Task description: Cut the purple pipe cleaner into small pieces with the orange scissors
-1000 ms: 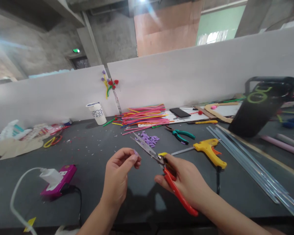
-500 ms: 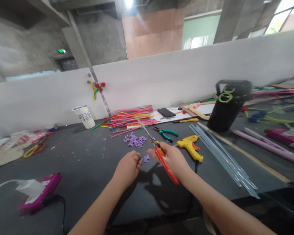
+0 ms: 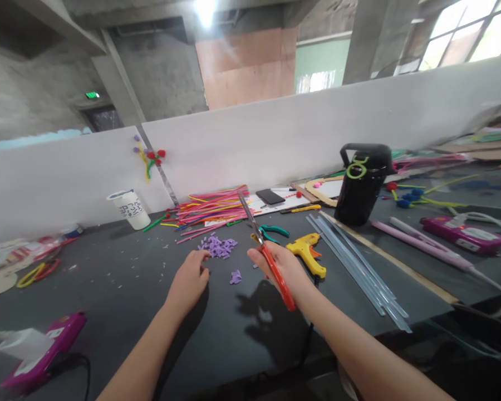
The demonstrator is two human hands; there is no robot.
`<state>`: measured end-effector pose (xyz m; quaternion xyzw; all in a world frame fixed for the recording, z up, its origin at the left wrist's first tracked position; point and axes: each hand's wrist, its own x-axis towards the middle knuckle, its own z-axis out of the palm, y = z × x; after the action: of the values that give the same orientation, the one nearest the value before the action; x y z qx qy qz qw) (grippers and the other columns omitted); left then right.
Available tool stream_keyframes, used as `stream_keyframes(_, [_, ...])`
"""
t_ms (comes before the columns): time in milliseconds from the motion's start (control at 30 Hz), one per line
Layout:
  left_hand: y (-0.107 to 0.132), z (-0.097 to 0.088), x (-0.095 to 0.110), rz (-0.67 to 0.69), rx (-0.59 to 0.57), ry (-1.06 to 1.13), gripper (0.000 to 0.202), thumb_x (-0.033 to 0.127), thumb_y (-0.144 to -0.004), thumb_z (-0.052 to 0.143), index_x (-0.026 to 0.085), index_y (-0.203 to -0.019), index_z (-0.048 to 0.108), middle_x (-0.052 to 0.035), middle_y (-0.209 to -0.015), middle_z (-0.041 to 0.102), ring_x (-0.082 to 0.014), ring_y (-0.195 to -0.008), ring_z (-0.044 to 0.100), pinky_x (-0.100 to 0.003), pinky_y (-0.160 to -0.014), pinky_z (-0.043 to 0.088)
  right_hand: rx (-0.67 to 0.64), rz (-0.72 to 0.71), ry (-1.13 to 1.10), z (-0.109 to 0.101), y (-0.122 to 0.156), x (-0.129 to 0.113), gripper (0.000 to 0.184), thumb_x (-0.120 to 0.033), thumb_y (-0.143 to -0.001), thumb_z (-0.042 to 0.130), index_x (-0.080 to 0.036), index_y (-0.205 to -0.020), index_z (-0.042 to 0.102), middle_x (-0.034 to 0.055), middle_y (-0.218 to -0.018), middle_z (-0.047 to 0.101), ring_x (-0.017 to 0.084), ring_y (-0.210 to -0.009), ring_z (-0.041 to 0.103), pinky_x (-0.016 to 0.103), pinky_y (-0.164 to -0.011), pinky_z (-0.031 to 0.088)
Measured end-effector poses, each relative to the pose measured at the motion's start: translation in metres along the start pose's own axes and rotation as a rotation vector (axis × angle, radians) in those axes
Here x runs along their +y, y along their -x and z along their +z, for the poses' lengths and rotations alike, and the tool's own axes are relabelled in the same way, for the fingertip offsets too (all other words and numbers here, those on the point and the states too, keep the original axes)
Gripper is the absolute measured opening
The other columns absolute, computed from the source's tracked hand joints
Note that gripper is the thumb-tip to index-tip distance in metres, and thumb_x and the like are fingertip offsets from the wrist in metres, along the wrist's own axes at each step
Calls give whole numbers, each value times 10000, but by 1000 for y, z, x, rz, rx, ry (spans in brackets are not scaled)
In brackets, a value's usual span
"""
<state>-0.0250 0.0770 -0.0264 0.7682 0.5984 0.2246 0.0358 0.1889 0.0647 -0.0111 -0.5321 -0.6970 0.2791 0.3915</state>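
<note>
Change noted: a second ago the left hand was raised, pinching a small purple piece close to the scissor blades. The left hand [image 3: 188, 280] is now down on the worktop [image 3: 121, 278], palm under, fingertips at the near edge of the pile of purple pieces [image 3: 217, 247]. The fingers are curled, and whether they hold anything cannot be told. One purple piece [image 3: 235, 277] lies alone on the worktop between the two hands, touching neither.

The right hand [image 3: 280, 268] is closed round the red handles of the scissors [image 3: 266, 252]. The blades look shut and point up and away, clear of the left hand. Judgement: no cut is being made at this moment, and the cut pieces are all on the worktop, either in the pile or just short of it.

Edges and room: the worktop in front of and to the left of the left hand is bare apart from scattered crumbs. The near edge runs under both forearms. The right side is crowded. The yellow glue gun [image 3: 307, 253] sits just beside the right hand, the green pliers [image 3: 274, 230] lie behind it, and a run of clear sticks [image 3: 353, 262] angles towards the near edge. Coloured stems [image 3: 217, 206] lie behind the pile, against the white partition [image 3: 275, 133]. A black jug [image 3: 361, 184] stands well to the right.
</note>
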Motion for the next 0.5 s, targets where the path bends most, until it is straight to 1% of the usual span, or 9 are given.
stream_keyframes(33, [-4, 1, 0, 14, -15, 3, 218, 136, -776, 379, 174, -907, 550, -64, -910, 561, -166, -764, 538, -285, -725, 409, -6, 5, -20, 1, -1, 1, 341, -515, -778, 403, -212, -624, 379, -52, -525, 401, 103, -483, 397, 201, -453, 258])
stream_keyframes(100, [-15, 6, 4, 53, -59, 4, 174, 174, -784, 405, 190, -812, 576, -50, -843, 577, -179, -797, 537, -282, -734, 405, -18, 5, -51, 3, -2, 1, 335, -505, -771, 420, -209, -619, 384, -52, -523, 402, 102, -485, 396, 201, -454, 260])
stream_keyframes(200, [-31, 17, 13, 73, -96, -1, 171, 166, -777, 421, 184, -720, 581, -62, -802, 573, -191, -790, 532, -296, -748, 393, -25, 4, -68, 7, -2, 0, 324, -481, -756, 452, -207, -601, 378, -52, -519, 405, 99, -489, 382, 199, -458, 264])
stream_keyframes(367, [-43, 35, 17, 19, -102, 46, 161, 97, -736, 438, 168, -657, 558, -102, -787, 571, -220, -821, 522, -340, -786, 371, -38, 15, -96, 10, 1, -5, 309, -449, -717, 517, -204, -590, 378, -59, -526, 387, 92, -499, 350, 196, -471, 265])
stream_keyframes(433, [-44, 37, 16, -7, -100, 98, 150, 80, -715, 453, 169, -637, 545, -102, -777, 573, -219, -818, 521, -342, -791, 366, -42, 26, -119, 11, 2, -5, 302, -430, -700, 541, -203, -587, 376, -63, -528, 377, 90, -502, 340, 195, -473, 264])
stream_keyframes(500, [-43, 34, 15, -35, -92, 171, 131, 94, -707, 463, 169, -627, 534, -94, -769, 573, -214, -810, 524, -338, -779, 370, -50, 43, -157, 12, 2, -5, 295, -407, -686, 557, -203, -582, 370, -65, -526, 371, 87, -503, 341, 193, -470, 267])
